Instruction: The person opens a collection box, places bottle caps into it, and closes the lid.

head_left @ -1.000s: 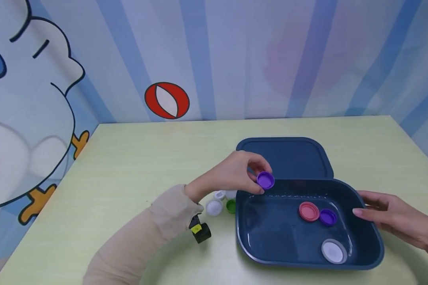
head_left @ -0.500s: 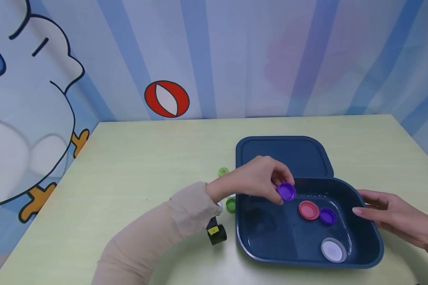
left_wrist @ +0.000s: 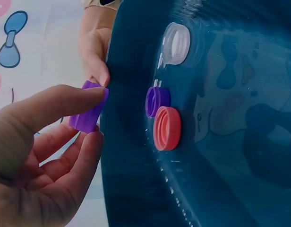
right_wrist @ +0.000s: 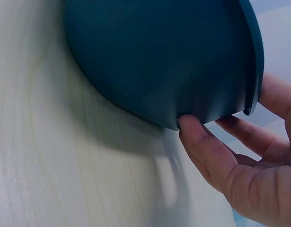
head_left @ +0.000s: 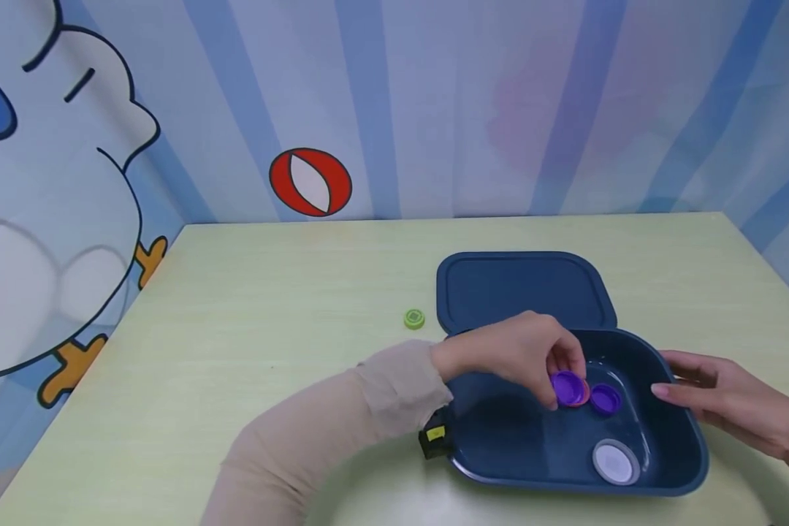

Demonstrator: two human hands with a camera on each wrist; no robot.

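My left hand [head_left: 522, 354] pinches a purple bottle cap [left_wrist: 89, 108] between thumb and fingertips, over the dark blue plastic box [head_left: 532, 483]. Inside the box lie a coral-red cap [left_wrist: 168, 128], a second purple cap [head_left: 605, 399] and a white cap [head_left: 616, 464]. From the head view, the held cap overlaps most of the red one. My right hand [head_left: 736, 398] grips the box's right end, thumb at the rim; the right wrist view has its fingertips [right_wrist: 192, 126] curled against the box's edge.
Behind the box a flat dark blue lid [head_left: 526, 286] lies on the pale wooden table [head_left: 289, 292]. A light green cap [head_left: 414, 318] sits left of the lid. The left sleeve [head_left: 342, 409] and wrist camera [head_left: 435, 435] cross the box's left edge.
My left hand has carried the purple cap rightward and toward me, from the box's back left to over the red cap. The sleeve now covers the caps left of the box. My right hand stays put.
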